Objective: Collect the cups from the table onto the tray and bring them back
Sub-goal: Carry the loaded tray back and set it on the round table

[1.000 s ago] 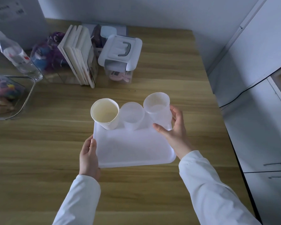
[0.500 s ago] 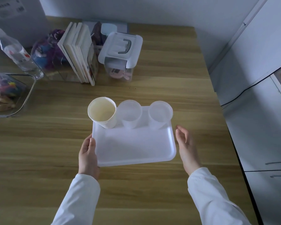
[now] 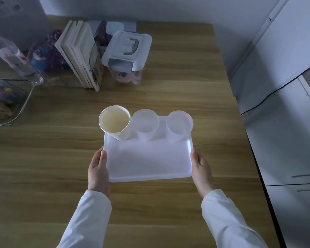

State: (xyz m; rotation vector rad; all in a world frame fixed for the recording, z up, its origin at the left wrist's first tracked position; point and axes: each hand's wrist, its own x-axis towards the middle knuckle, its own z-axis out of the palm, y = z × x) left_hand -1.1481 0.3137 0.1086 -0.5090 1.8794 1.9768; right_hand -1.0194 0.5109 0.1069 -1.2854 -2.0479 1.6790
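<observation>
A white rectangular tray [image 3: 149, 161] lies on the wooden table [image 3: 43, 167] in front of me. Along its far edge stand three cups in a row: a white paper cup [image 3: 115, 125] at the left, a translucent plastic cup [image 3: 146, 125] in the middle and a second translucent plastic cup [image 3: 178, 125] at the right. All are upright. My left hand [image 3: 98, 170] grips the tray's left edge with the thumb on the rim. My right hand [image 3: 200, 169] is closed on the tray's right edge.
At the back of the table stand a row of books [image 3: 81, 56], a clear lidded box with a grey handle [image 3: 126, 56], a plastic bottle [image 3: 13, 56] and a clear bin of colourful items [image 3: 5, 101]. White cabinets [image 3: 284, 122] flank the table's right edge.
My right hand let go of the right-hand plastic cup on the tray, drew back and came down onto the tray's right edge. My left hand stayed on the left edge.
</observation>
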